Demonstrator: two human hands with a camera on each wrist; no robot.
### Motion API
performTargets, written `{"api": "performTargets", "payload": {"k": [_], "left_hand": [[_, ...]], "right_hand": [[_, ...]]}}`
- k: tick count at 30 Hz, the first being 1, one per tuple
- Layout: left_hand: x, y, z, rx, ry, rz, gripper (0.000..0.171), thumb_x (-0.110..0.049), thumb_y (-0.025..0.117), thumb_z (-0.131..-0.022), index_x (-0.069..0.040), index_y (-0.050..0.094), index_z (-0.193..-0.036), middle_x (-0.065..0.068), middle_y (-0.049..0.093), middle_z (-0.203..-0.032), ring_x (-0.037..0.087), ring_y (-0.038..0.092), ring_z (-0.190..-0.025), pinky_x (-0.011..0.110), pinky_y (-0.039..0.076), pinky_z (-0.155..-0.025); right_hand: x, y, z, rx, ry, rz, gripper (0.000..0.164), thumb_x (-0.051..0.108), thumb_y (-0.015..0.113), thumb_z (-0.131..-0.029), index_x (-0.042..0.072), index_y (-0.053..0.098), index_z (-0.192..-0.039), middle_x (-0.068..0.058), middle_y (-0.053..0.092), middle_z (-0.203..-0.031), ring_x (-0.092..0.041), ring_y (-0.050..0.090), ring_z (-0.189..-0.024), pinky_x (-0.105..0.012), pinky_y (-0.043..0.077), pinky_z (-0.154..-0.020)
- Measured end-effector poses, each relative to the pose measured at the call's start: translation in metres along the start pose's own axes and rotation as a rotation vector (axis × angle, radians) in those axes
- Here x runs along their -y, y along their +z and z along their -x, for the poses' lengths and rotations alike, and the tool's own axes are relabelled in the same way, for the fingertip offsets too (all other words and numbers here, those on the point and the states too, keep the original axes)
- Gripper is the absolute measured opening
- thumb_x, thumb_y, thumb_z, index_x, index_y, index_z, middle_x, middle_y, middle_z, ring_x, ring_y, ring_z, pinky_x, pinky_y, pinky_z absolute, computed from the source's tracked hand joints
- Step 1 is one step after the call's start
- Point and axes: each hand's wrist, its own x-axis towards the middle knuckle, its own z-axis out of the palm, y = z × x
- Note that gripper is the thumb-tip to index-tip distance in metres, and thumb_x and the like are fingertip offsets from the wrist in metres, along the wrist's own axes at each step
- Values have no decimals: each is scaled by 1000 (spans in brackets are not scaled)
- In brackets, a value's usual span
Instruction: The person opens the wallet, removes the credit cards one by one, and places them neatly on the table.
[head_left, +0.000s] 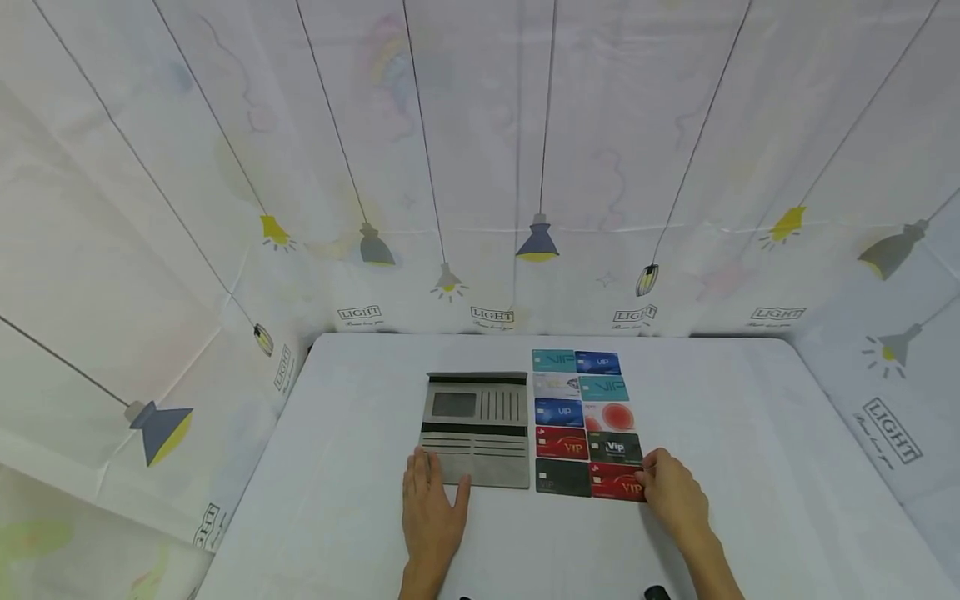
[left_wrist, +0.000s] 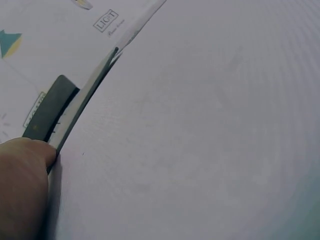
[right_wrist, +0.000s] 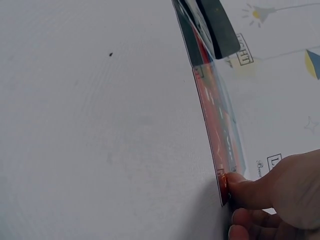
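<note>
A grey card wallet (head_left: 498, 473) lies unfolded on the table, its upper half bearing a window and slots. My left hand (head_left: 432, 508) rests at its lower left corner, fingers extended; in the left wrist view the thumb (left_wrist: 35, 155) touches the wallet's (left_wrist: 75, 117) edge. Right of the wallet, several cards lie in two columns. With thumb and finger, my right hand (head_left: 675, 492) pinches the right end of the bottom-right red VIP card (head_left: 617, 481). The right wrist view shows the thumb (right_wrist: 245, 190) on that red card (right_wrist: 210, 115); the index fingertip is hidden.
Beside the red card lies a black card (head_left: 562, 477), with a dark Vip card (head_left: 615, 447) above it. The white table (head_left: 337, 500) meets a lamp-printed backdrop (head_left: 480, 283) at its far edge. A small black object (head_left: 657, 592) shows at the bottom edge.
</note>
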Motion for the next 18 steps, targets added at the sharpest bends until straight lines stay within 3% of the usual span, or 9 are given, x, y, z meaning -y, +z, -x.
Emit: {"api": "performTargets", "payload": {"k": [4, 8, 15, 18], "left_hand": [[-1, 2, -2, -4, 15, 16, 75, -47, 68, -92, 7, 51, -142, 26, 40, -155, 42, 36, -146, 56, 33, -118], [-2, -3, -8, 55, 15, 31, 73, -46, 68, -92, 8, 53, -139, 28, 41, -153, 45, 38, -144, 58, 35, -116], [0, -26, -24, 202, -38, 67, 64, -41, 70, -91, 8, 59, -132, 30, 49, -146, 47, 50, -133, 60, 50, -101], [0, -35, -32, 224, -44, 67, 63, -40, 68, -93, 7, 58, -133, 30, 50, -144, 47, 52, -131, 59, 51, -99]], "right_hand": [[-2, -1, -2, 22, -1, 11, 18, 12, 67, -95, -4, 62, -102, -15, 67, -86, -22, 57, -72, -32, 46, -58], [-1, -4, -3, 16, -6, -19, 17, 13, 63, -97, -4, 64, -100, -14, 67, -84, -21, 57, -71, -31, 47, -58], [11, -6, -3, -65, -77, -88, 32, 23, 57, -102, -8, 66, -102, -17, 72, -86, -19, 58, -68, -28, 49, -57], [20, -8, -3, -96, -108, -105, 38, 32, 54, -104, -3, 66, -96, -12, 71, -79, -18, 56, -66, -25, 46, -56]]}}
